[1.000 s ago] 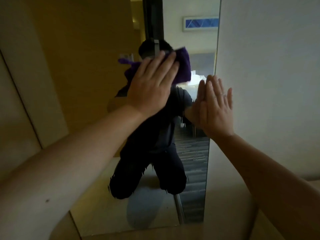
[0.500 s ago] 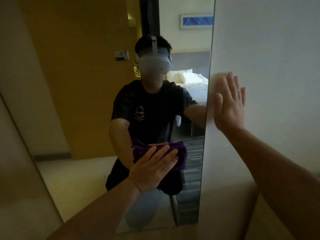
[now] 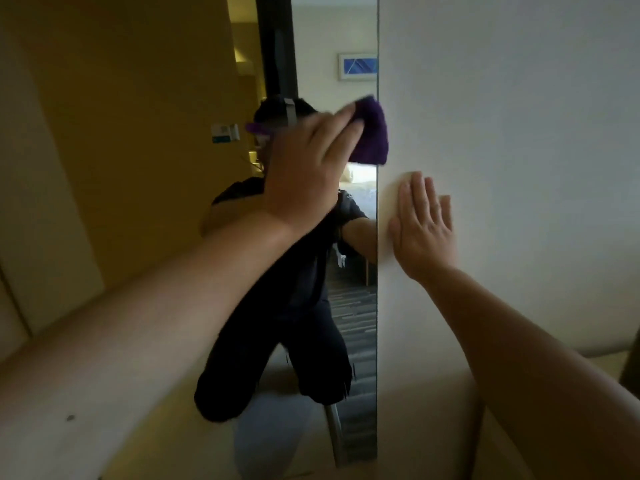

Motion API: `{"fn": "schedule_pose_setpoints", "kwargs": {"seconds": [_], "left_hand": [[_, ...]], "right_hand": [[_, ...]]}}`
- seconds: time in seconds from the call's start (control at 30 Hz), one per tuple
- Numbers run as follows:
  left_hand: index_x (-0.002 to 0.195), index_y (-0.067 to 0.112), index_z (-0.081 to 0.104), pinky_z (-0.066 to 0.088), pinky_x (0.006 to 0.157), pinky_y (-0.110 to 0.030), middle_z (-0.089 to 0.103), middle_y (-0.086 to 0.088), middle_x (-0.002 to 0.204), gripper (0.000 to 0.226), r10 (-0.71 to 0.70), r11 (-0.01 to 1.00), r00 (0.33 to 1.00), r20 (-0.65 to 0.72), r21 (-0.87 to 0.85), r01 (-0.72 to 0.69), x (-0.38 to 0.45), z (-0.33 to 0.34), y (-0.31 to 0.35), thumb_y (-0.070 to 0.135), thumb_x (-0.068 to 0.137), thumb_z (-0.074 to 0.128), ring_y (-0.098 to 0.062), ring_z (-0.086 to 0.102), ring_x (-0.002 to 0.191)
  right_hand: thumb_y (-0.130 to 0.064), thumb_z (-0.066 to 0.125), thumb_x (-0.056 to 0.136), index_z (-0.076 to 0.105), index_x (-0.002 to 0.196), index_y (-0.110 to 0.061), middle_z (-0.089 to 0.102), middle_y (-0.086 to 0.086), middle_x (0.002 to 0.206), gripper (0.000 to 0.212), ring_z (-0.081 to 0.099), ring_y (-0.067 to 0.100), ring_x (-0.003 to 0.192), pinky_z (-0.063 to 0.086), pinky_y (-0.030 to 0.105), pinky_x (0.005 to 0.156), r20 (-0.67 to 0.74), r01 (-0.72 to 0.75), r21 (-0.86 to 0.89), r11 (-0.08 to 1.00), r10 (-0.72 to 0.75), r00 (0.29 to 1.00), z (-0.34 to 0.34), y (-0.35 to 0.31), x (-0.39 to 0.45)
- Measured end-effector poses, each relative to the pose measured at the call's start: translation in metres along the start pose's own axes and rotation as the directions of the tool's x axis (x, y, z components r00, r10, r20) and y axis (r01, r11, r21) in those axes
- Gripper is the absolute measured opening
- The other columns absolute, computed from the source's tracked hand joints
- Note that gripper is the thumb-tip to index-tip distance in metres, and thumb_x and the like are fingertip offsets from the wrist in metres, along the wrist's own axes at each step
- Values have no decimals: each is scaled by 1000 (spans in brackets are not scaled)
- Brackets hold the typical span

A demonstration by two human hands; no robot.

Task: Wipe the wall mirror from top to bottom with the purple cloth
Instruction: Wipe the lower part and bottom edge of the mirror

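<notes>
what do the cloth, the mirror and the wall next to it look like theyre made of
Cloth: soft purple fabric, probably microfibre or terry; it bunches under the left hand and looks fuzzy.
Mirror: smooth, glossy glass; it gives a sharp reflection of the room.
Wall: matte off-white, painted or papered, with no shine; the right hand rests flat on it.

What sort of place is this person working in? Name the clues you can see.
Probably a hotel room. The wall mirror reflects a bed with white pillows, a framed blue picture and striped carpet; a small card panel on the wooden wall suggests a guest room.
</notes>
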State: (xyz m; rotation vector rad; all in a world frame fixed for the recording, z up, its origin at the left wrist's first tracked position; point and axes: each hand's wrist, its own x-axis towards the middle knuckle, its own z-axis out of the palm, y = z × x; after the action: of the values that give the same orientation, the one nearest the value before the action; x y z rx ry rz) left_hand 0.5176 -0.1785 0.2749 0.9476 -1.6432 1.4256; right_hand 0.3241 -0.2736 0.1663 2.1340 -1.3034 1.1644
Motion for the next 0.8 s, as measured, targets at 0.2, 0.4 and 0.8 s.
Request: {"fn": "schedule_pose_setpoints", "kwargs": {"seconds": [0.2,0.4,0.8], "left_hand": [[146,10,43,35,112,-49,40,-11,154,47,5,988,986,164,151,-30,70,17,-20,14,98,42,-33,39,140],[143,9,49,33,114,-50,44,-13,152,42,115,988,982,147,83,-128,-29,22,18,19,104,38,-33,40,140],[152,13,35,24,117,-48,29,-9,159,53,328,939,824,462,-67,-337,-254,14,100,30,102,42,-31,30,145]], "right_hand": [[-40,18,108,-4,157,-19,-15,0,161,58,-18,19,150,-6,46,124,-20,26,4,1000,-26,999,2,4,-1],[-40,21,109,5,159,-16,-13,-2,161,58,-15,17,151,-6,43,124,-64,22,5,1000,-22,998,7,5,1],[-38,22,109,1,159,-15,-4,7,167,59,-15,17,149,-6,44,124,-66,29,-16,999,-30,997,5,5,-1]]}}
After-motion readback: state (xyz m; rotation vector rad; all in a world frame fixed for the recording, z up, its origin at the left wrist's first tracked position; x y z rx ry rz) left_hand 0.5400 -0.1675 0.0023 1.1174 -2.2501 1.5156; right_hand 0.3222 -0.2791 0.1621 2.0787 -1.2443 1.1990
